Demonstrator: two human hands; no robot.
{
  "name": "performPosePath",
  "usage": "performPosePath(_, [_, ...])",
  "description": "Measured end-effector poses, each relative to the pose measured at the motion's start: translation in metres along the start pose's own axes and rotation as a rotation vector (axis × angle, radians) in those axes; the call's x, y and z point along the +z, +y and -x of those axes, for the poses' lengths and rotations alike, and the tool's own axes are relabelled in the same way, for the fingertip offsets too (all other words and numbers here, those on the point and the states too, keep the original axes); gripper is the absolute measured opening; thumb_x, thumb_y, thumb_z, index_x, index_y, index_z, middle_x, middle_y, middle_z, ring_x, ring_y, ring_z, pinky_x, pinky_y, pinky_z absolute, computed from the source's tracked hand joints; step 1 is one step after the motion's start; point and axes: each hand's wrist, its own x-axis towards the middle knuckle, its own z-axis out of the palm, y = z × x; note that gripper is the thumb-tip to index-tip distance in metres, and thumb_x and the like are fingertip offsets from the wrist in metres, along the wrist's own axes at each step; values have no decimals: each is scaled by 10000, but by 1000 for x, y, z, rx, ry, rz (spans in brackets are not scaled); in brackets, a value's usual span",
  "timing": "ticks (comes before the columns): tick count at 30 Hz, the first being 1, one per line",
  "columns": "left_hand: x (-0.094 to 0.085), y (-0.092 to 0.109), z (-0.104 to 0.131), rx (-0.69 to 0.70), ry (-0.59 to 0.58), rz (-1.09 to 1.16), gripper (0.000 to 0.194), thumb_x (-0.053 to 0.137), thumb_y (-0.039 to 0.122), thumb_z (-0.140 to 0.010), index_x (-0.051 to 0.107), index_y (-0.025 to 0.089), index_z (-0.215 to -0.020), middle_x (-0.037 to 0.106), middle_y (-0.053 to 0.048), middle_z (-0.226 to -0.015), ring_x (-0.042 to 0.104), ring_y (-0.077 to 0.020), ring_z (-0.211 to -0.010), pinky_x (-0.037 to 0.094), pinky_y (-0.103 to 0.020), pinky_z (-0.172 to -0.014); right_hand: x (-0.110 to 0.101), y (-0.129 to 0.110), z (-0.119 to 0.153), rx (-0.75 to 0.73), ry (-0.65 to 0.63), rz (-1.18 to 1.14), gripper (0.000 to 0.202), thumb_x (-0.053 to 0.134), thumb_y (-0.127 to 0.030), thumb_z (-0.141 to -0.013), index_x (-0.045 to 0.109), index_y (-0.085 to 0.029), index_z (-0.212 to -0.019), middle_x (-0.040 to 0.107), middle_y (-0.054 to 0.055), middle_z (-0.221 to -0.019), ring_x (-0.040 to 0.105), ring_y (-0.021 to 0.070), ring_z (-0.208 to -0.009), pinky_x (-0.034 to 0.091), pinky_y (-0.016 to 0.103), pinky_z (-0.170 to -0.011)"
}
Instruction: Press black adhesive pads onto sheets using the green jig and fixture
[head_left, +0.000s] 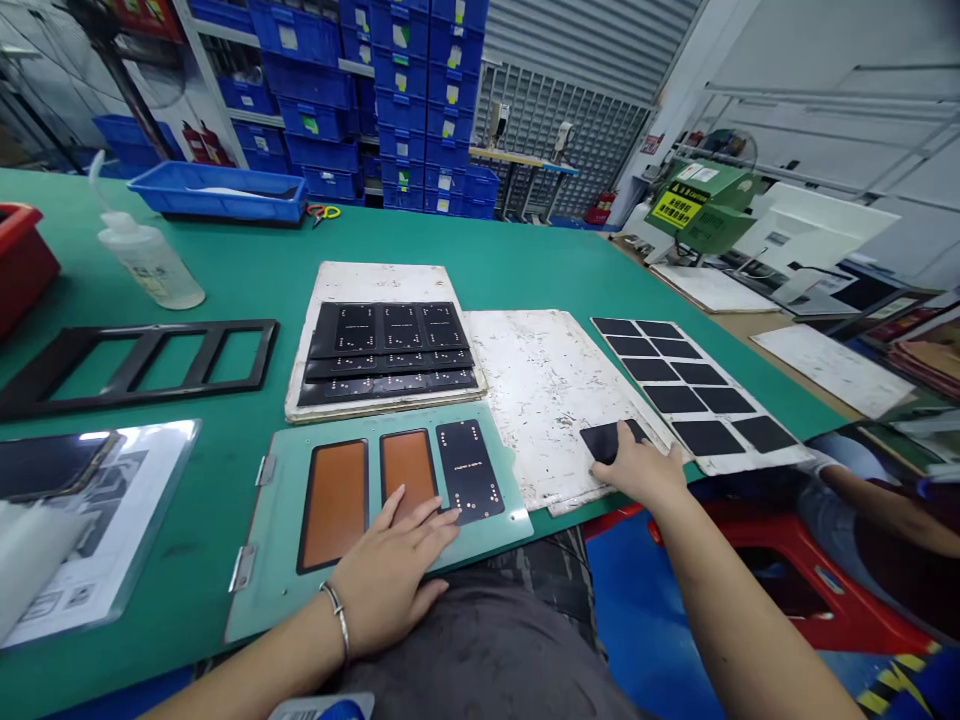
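My left hand [401,545] lies with its fingers spread over a pale green hinged jig [285,500] at the table's front edge. Two openings in the jig show orange-brown pads [334,500]; the right one holds a black panel with small copper-coloured dots [469,465]. My right hand [641,470] has thumb and fingers closed at the edges of a plain black rectangular sheet [604,440], low over or on a scuffed white board [532,390]. Behind the jig, several printed black panels [390,340] overlap on another white board [382,280].
Plain black rectangles cover a white sheet [701,400] at right. A black frame [142,365], squeeze bottle [154,260], blue tray [217,190] and scissors [322,213] stand left and back. A phone [56,463] lies at left. Another person's arm [885,500] shows at far right.
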Motion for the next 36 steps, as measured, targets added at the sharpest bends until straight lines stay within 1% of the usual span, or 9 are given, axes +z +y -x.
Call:
performPosePath(5, [2,-1,3,7,6,8,494,507,281,-841,380,284,-1319,426,-9,-1405,318,-268,-1321,82,-595,-1107,-9,-24,8,-41,-14,85,757,441,-266,-764,153,-41,-1427,673,117,-817,613,302,-861,90,631,-974])
performPosePath(8, [2,-3,8,26,60,9,495,498,288,-851,372,280,-1329,423,-23,-1407,319,-258,-1321,103,-576,-1111,-23,-24,12,-11,45,106,729,419,-190,-761,161,-80,-1434,674,142,-876,616,311,-861,131,661,-940])
performPosePath(12, [-6,-10,22,-28,153,-20,452,457,308,-880,384,275,-1325,399,-34,-1422,300,-257,-1331,149,-567,-1102,-61,0,12,114,223,21,677,418,-215,-772,232,-145,-1419,665,160,-941,613,333,-909,214,639,-929])
performPosePath(16, [-15,-27,45,-191,213,-96,452,428,405,-893,399,254,-1318,387,-61,-1427,307,-266,-1327,173,-569,-1090,-98,5,17,-80,277,-328,706,548,-301,-726,315,-209,-1386,626,163,-1059,597,340,-933,433,490,-783])
performPosePath(19, [-16,-42,63,-345,241,-155,548,448,487,-863,393,209,-1331,378,-108,-1426,302,-293,-1326,152,-578,-1087,-106,-33,28,-430,215,-757,692,626,-378,-697,387,-231,-1329,599,141,-1084,580,298,-966,477,382,-712])
performPosePath(22, [-13,-51,77,-461,199,-163,687,476,565,-817,349,176,-1369,349,-129,-1437,264,-319,-1338,115,-590,-1086,-99,-100,40,-722,-4,-1151,636,665,-381,-681,427,-221,-1249,613,57,-885,601,214,-820,482,340,-689])
performPosePath(27, [-8,-50,84,-488,109,-104,758,522,593,-779,289,231,-1403,302,-90,-1465,210,-317,-1357,21,-604,-1080,-73,-200,50,-853,-327,-1404,508,693,-290,-660,475,-219,-1113,594,-18,-771,579,138,-689,477,316,-688])
performPosePath(31, [-5,-51,83,-473,123,-97,749,541,601,-769,302,263,-1393,287,-82,-1473,188,-302,-1366,-36,-596,-1073,-56,-229,46,-858,-372,-1326,410,707,-276,-638,546,-205,-1008,539,-55,-665,508,104,-576,446,276,-597])
performPosePath(36, [-4,-53,82,-470,131,-84,746,562,596,-757,335,249,-1377,294,-91,-1470,185,-298,-1366,-68,-588,-1068,-43,-230,35,-818,-352,-1259,336,702,-324,-639,585,-199,-928,565,-40,-665,531,126,-590,464,303,-614])
